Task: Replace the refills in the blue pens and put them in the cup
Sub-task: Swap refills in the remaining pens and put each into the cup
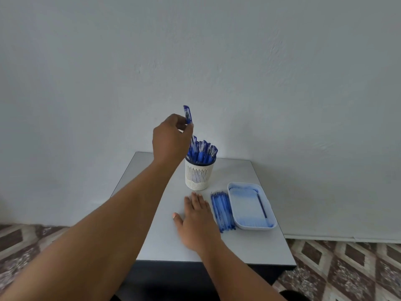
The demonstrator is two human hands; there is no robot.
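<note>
A white slotted cup (pixel 198 175) stands near the back of the small grey table (pixel 249 246), filled with several blue pens (pixel 204 152). My left hand (pixel 170 140) is raised just above and left of the cup and pinches one blue pen (pixel 188 115) upright, its cap end pointing up. My right hand (pixel 198 218) rests flat on the tabletop in front of the cup, fingers straight, holding nothing. A pile of blue refills (pixel 222 210) lies just right of that hand.
A white rectangular tray (pixel 251 206) sits to the right of the refills with a single dark refill (pixel 262 206) inside it. A plain wall rises behind the table. Patterned floor tiles (pixel 347 270) show on both sides.
</note>
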